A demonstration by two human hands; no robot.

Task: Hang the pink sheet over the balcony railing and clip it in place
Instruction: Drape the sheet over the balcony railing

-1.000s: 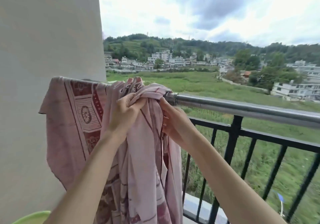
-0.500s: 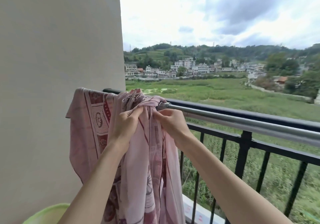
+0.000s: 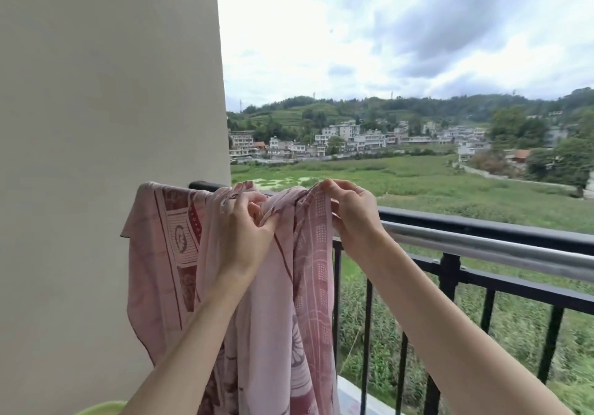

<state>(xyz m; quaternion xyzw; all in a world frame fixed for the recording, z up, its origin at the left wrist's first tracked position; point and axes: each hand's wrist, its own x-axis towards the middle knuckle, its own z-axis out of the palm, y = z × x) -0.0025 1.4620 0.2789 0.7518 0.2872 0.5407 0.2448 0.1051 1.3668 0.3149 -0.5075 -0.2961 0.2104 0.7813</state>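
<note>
Both hands pinch the bunched pink sheet point(image 3: 273, 302) atop the railing point(image 3: 482, 241): left hand point(image 3: 244, 231), right hand point(image 3: 353, 215), fingers clamped. Best spread it rightward evenly before clipping.

Head view, facing outward, railing point(image 3: 482, 244) close

Pink maroon-patterned sheet point(image 3: 266, 302), black railing point(image 3: 482, 226), silver rail point(image 3: 482, 250)
</note>
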